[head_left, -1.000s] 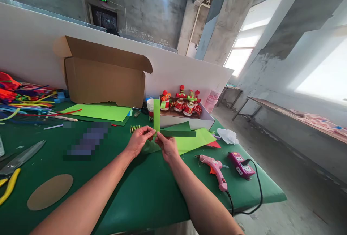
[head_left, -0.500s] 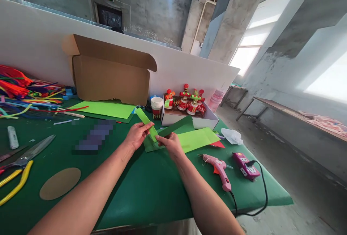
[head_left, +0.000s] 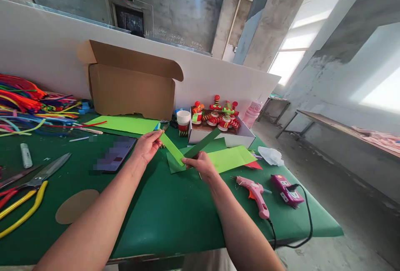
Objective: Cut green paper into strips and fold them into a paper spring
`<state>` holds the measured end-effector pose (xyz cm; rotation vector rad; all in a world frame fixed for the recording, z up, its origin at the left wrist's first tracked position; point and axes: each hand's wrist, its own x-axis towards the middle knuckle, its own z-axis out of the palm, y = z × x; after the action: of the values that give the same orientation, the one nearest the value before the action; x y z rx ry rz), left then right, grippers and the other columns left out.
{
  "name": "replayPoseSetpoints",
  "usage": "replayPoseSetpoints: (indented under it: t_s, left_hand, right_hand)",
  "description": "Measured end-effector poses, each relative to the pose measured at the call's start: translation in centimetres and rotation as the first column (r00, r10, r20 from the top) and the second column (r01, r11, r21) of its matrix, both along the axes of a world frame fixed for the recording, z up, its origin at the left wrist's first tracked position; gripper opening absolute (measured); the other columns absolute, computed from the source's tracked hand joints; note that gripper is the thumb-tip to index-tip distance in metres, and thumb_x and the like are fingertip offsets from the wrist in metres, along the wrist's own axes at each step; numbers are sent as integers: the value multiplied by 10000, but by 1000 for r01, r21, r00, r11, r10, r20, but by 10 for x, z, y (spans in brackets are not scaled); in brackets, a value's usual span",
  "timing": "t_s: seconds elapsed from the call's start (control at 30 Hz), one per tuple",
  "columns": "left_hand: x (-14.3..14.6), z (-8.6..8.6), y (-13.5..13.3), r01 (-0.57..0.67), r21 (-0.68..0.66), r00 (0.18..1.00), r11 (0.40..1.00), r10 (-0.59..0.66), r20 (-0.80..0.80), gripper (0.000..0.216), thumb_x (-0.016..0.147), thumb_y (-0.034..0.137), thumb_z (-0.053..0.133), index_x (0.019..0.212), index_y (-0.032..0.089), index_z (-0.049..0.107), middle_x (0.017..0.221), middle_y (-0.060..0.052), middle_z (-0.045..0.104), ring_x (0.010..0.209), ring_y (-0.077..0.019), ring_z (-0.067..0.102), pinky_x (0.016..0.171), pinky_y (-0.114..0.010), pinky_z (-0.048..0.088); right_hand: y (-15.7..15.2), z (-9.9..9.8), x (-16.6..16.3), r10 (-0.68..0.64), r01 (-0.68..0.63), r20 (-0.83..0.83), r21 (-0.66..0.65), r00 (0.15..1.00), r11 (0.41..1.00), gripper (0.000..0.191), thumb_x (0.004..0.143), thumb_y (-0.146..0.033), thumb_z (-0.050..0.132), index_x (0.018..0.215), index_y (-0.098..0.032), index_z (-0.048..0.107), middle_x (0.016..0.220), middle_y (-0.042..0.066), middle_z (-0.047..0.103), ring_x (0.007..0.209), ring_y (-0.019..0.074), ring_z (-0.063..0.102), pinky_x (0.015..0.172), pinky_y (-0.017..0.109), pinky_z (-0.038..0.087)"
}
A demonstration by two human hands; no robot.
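Note:
My left hand [head_left: 146, 146] pinches the far end of a light green paper strip [head_left: 173, 149] and holds it slanted above the green table [head_left: 162, 217]. My right hand [head_left: 201, 165] pinches the spot where that strip meets a dark green paper strip [head_left: 202, 142], which rises to the right. Both strips form a V over loose green sheets [head_left: 228, 158] lying on the table.
An open cardboard box [head_left: 131, 83] stands at the back. A white box of red and green figures [head_left: 218, 125] and a paper cup [head_left: 183, 119] sit behind the strips. A pink glue gun [head_left: 256, 191] lies right, scissors [head_left: 40, 175], pliers and pipe cleaners [head_left: 28, 104] left.
The light green strip has swung from upright down to the left, my left hand sliding out along it to its end. The dark green strip has tilted up from level. The view shifted slightly.

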<state>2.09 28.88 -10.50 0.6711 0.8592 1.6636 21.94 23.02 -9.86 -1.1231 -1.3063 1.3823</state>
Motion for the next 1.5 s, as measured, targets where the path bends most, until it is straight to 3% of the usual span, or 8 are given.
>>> replayPoseSetpoints:
  t_s: [0.1, 0.23, 0.43, 0.53, 0.73, 1.03, 1.27, 1.5]
  left_hand:
    - [-13, 2, 4, -52, 15, 999, 999, 52, -2, 222, 522, 229, 850, 631, 155, 671, 664, -10, 676, 474, -53, 446, 454, -220, 391]
    - [-16, 8, 1, -57, 50, 997, 997, 59, -43, 225, 598, 322, 820, 637, 179, 651, 596, 26, 613, 494, -57, 454, 477, -204, 398]
    - [39, 0, -25, 298, -12, 928, 954, -293, -232, 384, 453, 425, 902, 649, 150, 717, 614, -23, 672, 532, -105, 524, 493, -241, 400]
    - [57, -7, -33, 337, -39, 908, 941, -336, -252, 399, 378, 413, 924, 632, 171, 735, 643, -27, 707, 603, -140, 578, 569, -267, 443]
    - [50, -11, -27, 268, -64, 942, 961, -275, -192, 461, 348, 496, 915, 625, 172, 740, 663, -52, 726, 650, -188, 617, 619, -322, 481]
    - [19, -7, -10, 126, -66, 987, 990, -131, -87, 371, 429, 382, 920, 638, 158, 711, 715, -57, 736, 611, -120, 578, 518, -231, 421]
    - [7, -5, -3, 48, -59, 998, 997, -50, -32, 244, 529, 269, 875, 647, 146, 702, 676, -46, 703, 564, -102, 542, 455, -207, 393]
    - [-3, -5, 1, -98, -64, 995, 993, 95, -44, 246, 676, 313, 779, 608, 158, 601, 581, 23, 589, 467, -48, 418, 449, -192, 359]
  right_hand:
    - [0, 2, 6, 30, -30, -18, -31, 999, 999, 263, 467, -298, 878, 524, -139, 677, 496, 10, 630, 463, 114, 526, 497, 252, 428]
    - [5, -1, 9, -122, 110, -142, -86, 982, 990, 319, 446, -311, 894, 452, -138, 626, 440, 10, 577, 434, 115, 525, 502, 272, 463]
    - [5, -9, -8, -231, 218, -223, -80, 947, 973, 312, 502, -390, 856, 497, -150, 656, 486, 11, 596, 483, 125, 556, 585, 297, 522]
    - [1, -9, -14, -215, 208, -215, -58, 953, 977, 268, 484, -352, 855, 557, -157, 686, 511, -1, 614, 485, 121, 542, 566, 288, 504]
    - [0, -9, -13, -130, 127, -118, -29, 984, 991, 286, 508, -339, 838, 485, -162, 614, 470, -13, 573, 465, 108, 503, 535, 273, 454]
    - [0, -4, -3, 29, -28, 2, -46, 1000, 999, 331, 491, -374, 874, 492, -150, 631, 490, 8, 606, 484, 121, 527, 564, 290, 460]
    - [1, -2, 2, 70, -71, -21, -49, 997, 996, 312, 474, -364, 884, 528, -142, 671, 500, 6, 624, 479, 115, 536, 555, 278, 458]
    - [5, -5, 2, -38, 8, -260, -113, 965, 994, 365, 432, -363, 928, 537, -117, 680, 516, 5, 615, 492, 117, 578, 612, 296, 530]
